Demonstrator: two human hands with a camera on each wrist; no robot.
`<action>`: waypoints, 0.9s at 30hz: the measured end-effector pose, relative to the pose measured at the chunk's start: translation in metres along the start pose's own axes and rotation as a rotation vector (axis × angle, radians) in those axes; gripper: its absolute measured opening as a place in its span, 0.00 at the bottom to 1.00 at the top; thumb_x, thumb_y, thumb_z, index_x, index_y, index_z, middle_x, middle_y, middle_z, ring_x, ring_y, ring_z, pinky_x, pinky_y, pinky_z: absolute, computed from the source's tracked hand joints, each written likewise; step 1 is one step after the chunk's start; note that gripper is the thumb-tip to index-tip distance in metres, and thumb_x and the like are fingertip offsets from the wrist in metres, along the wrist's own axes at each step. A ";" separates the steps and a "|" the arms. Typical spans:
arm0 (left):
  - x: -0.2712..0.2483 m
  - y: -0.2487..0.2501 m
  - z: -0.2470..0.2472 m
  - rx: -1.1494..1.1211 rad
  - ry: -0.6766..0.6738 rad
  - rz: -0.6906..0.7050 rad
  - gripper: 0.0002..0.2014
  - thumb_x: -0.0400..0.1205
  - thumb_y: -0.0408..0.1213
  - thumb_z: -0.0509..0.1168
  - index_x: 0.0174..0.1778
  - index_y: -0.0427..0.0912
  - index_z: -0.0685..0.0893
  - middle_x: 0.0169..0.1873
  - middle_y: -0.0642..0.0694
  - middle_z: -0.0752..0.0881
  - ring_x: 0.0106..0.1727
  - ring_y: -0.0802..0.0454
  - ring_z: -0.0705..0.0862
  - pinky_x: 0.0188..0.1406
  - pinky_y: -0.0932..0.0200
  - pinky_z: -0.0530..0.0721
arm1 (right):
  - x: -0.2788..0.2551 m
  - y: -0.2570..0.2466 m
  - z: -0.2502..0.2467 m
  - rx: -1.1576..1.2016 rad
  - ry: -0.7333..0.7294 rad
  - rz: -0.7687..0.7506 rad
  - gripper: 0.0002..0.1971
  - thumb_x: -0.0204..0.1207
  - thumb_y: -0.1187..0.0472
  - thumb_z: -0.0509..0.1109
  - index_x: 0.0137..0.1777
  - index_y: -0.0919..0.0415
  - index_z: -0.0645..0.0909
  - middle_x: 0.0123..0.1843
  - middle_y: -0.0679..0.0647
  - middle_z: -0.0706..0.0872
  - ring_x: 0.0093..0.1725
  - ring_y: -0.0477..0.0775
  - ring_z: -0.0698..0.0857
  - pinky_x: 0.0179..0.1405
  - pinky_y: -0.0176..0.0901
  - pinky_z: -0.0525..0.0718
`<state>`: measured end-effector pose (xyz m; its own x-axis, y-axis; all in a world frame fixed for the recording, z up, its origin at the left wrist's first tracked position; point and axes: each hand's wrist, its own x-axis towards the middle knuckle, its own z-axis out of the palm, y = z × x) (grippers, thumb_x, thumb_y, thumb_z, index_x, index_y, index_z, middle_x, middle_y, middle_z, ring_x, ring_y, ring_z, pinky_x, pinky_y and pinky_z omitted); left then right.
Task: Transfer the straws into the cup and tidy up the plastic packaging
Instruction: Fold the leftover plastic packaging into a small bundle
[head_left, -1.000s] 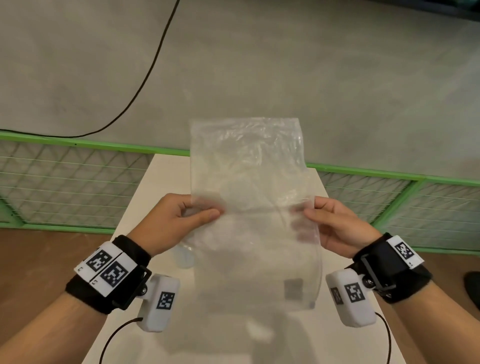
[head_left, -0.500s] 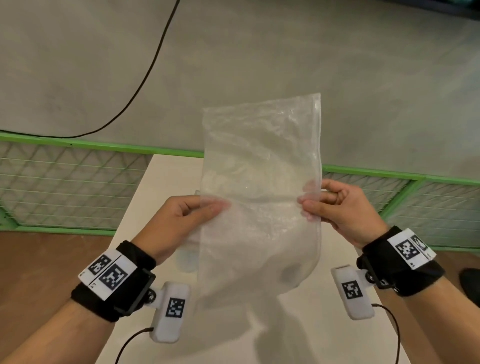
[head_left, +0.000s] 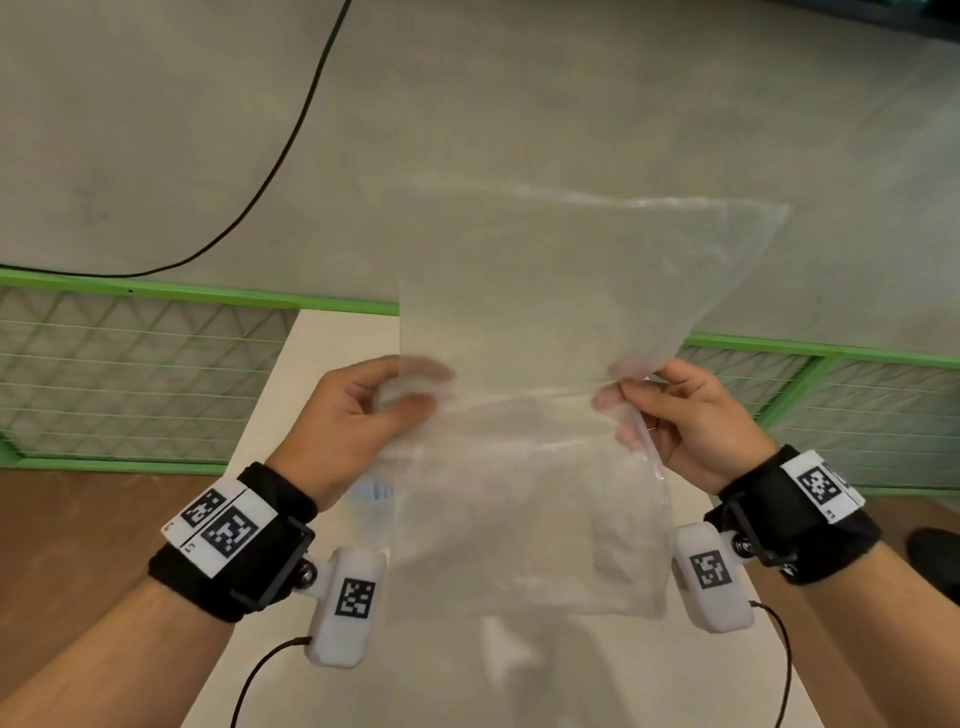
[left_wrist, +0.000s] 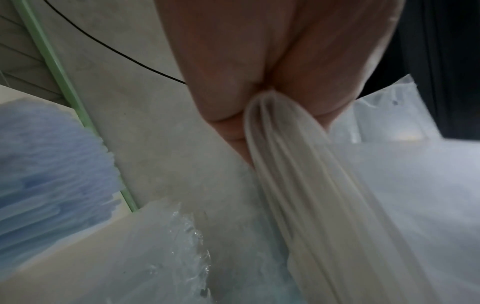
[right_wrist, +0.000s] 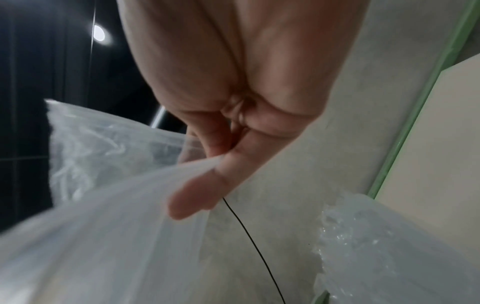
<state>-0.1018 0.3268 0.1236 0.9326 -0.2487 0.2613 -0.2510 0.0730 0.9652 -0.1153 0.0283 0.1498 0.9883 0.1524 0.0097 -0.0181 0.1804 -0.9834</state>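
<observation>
The fingers (head_left: 410, 402) of the left hand (head_left: 348, 415) are pinched on the left edge of a clear, crinkled plastic bag (head_left: 545, 364), and the right edge is pinched between thumb and fingers of the right hand (head_left: 685, 415). The bag is held spread in the air above the pale bench (head_left: 322, 353), its upper part tilted to the right. A bundle of pale blue straws (left_wrist: 49, 164) is seen blurred at the left of the left wrist view.
</observation>
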 end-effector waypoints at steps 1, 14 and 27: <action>0.001 0.002 0.000 0.015 0.003 -0.011 0.24 0.78 0.19 0.67 0.36 0.58 0.93 0.40 0.57 0.92 0.41 0.63 0.88 0.37 0.70 0.84 | 0.001 0.000 0.000 0.018 0.023 0.005 0.15 0.73 0.71 0.63 0.39 0.59 0.92 0.37 0.63 0.91 0.20 0.54 0.83 0.24 0.40 0.85; -0.001 0.002 0.002 -0.229 -0.054 -0.236 0.19 0.88 0.48 0.53 0.57 0.48 0.90 0.62 0.50 0.87 0.60 0.53 0.86 0.49 0.61 0.86 | -0.011 -0.023 -0.025 -0.051 -0.164 -0.196 0.13 0.55 0.57 0.89 0.37 0.55 0.88 0.38 0.50 0.88 0.31 0.44 0.87 0.33 0.34 0.87; -0.028 -0.010 0.031 -0.487 -0.312 -0.434 0.41 0.42 0.72 0.80 0.47 0.51 0.94 0.47 0.44 0.92 0.48 0.47 0.91 0.42 0.53 0.90 | -0.017 -0.048 -0.037 -0.124 -0.044 -0.247 0.07 0.58 0.67 0.76 0.31 0.53 0.88 0.34 0.47 0.87 0.31 0.43 0.86 0.36 0.30 0.86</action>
<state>-0.1334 0.3033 0.1068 0.7861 -0.6121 -0.0855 0.3372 0.3089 0.8893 -0.1256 -0.0187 0.1899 0.9529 0.1612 0.2568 0.2436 0.0971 -0.9650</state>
